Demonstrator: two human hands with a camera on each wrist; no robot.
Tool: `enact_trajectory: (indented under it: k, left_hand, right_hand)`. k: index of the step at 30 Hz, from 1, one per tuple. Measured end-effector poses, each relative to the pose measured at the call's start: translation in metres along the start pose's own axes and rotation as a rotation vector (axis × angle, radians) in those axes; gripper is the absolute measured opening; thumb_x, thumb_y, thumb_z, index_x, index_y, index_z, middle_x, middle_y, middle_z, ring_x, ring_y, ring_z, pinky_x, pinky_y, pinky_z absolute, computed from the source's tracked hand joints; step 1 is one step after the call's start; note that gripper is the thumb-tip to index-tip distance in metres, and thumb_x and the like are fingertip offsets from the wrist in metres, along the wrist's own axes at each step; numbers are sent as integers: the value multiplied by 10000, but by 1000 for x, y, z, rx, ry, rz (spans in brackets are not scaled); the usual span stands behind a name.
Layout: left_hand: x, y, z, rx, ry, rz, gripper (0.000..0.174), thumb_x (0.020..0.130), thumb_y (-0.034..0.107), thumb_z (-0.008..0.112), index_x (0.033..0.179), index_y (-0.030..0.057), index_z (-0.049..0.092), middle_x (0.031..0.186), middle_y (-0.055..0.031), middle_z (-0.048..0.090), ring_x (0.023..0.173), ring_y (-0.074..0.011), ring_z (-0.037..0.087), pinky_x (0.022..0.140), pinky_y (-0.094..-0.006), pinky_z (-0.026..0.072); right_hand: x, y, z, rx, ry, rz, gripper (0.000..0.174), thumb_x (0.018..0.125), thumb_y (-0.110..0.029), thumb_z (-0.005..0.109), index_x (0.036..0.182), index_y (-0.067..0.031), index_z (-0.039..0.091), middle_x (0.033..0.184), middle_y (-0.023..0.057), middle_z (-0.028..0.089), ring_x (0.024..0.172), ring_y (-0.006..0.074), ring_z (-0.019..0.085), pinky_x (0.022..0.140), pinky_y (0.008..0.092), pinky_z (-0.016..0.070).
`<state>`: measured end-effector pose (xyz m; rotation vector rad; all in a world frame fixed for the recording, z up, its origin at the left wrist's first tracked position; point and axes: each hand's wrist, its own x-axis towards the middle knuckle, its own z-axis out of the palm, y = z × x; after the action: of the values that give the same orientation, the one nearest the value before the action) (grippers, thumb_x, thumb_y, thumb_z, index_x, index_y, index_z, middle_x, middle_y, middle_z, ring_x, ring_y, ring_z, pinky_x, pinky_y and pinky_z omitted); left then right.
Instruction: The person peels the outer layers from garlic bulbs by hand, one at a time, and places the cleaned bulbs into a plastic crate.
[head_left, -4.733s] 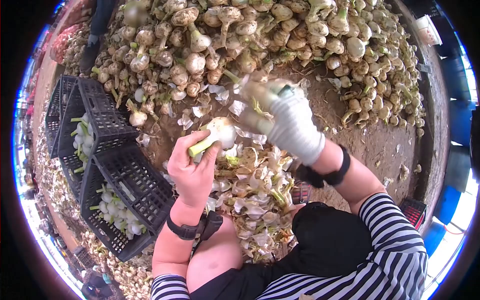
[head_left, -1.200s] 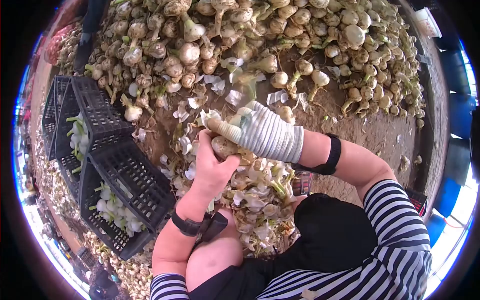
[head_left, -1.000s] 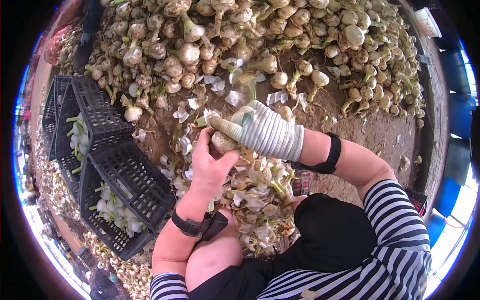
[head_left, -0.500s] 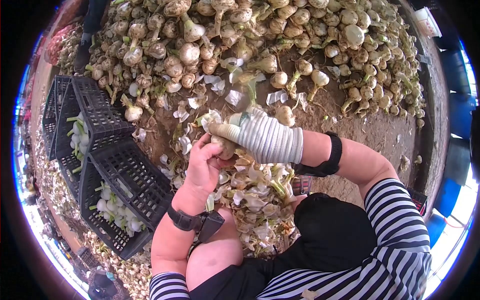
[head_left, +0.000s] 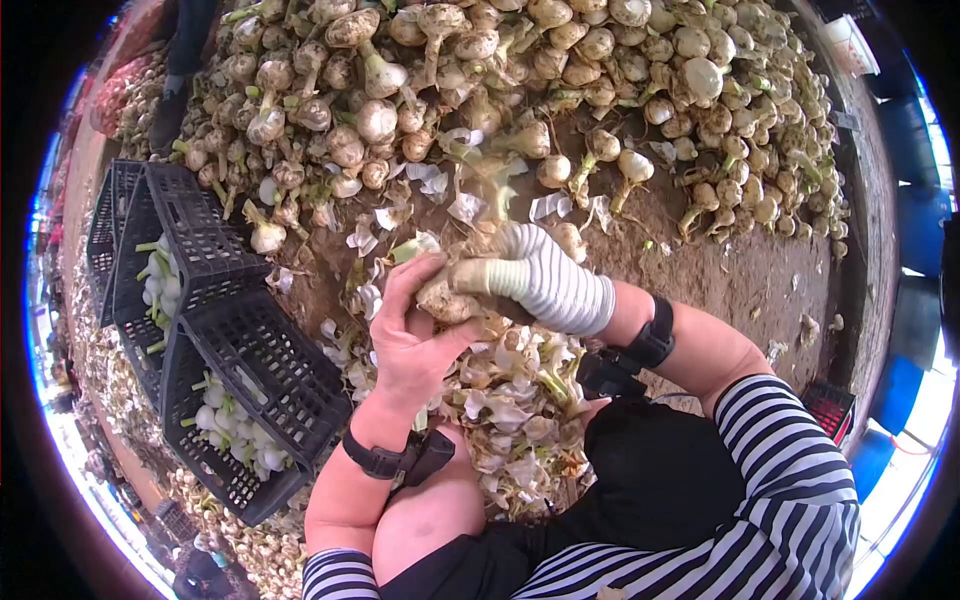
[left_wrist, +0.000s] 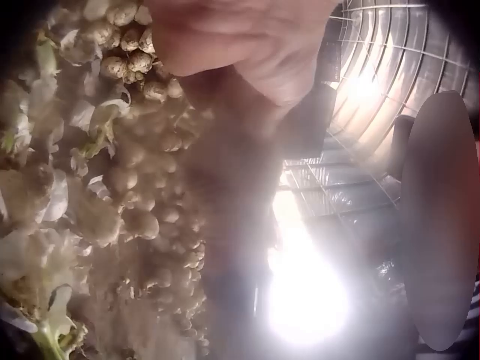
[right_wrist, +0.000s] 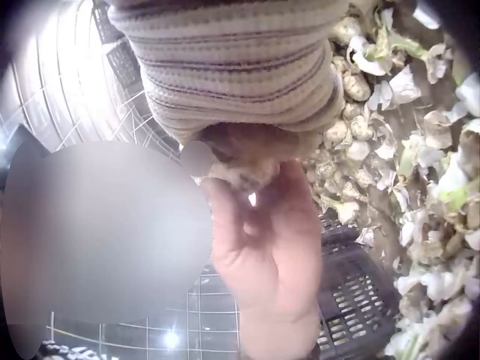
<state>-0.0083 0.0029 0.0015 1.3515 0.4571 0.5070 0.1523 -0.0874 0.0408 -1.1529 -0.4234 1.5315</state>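
Note:
A soil-stained garlic bulb (head_left: pixel 446 300) is held between the two hands, over a mound of peeled skins. My bare left hand (head_left: pixel 412 335) grips it from the near left, forefinger above and thumb below. My right hand (head_left: pixel 550 280), in a striped knit glove, has its thumb over the bulb's upper side and pinches at it; its other fingers are mostly hidden. A pale green stem end shows past the left fingertips. In the right wrist view the glove (right_wrist: pixel 232 67) covers most of the bulb, with the left hand (right_wrist: pixel 270 255) below. The left wrist view shows only the left palm (left_wrist: pixel 247 37).
A large heap of unpeeled garlic (head_left: pixel 390 110) spreads across the far side. Black plastic crates (head_left: pixel 265 345) on the left hold cleaned white bulbs with green stems (head_left: pixel 240 430). Loose skins (head_left: pixel 520 400) pile up by the knees. A white bucket (head_left: pixel 850 45) stands far right.
Earlier the left hand held a whiter bulb while the gloved hand was out at the heap; now both hold a dirtier bulb. Lately the right wrist has turned and the glove shifted slightly right.

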Motion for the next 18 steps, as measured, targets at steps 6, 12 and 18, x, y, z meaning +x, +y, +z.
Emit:
enact_trajectory:
  k: [6,12,18]
  left_hand:
    - [14,34,2,-714,41,-427,569,828,239,629,1295,1,409,1125,-112,579,937,-209,601,792,-314,500]
    - [17,32,-3,-808,104,-515,475,892,308,545,1270,65,389,1096,-100,567,883,-193,598,695,-307,525]
    - [10,19,17,-370,132,-229,781,731,60,730,1355,95,262,1166,-96,428,1011,-200,543,851,-334,499]
  right_hand:
    - [-14,1,8,-164,-32,-182,241,828,-181,646,1024,-41,648,818,17,652,759,67,575,677,222,457]
    - [-9,-20,-5,-382,-99,-129,311,795,-226,686,1024,-23,630,998,76,623,917,115,557,810,281,457]
    - [5,28,8,166,204,-270,216,861,-182,620,957,10,642,851,-7,638,793,69,556,718,232,462]
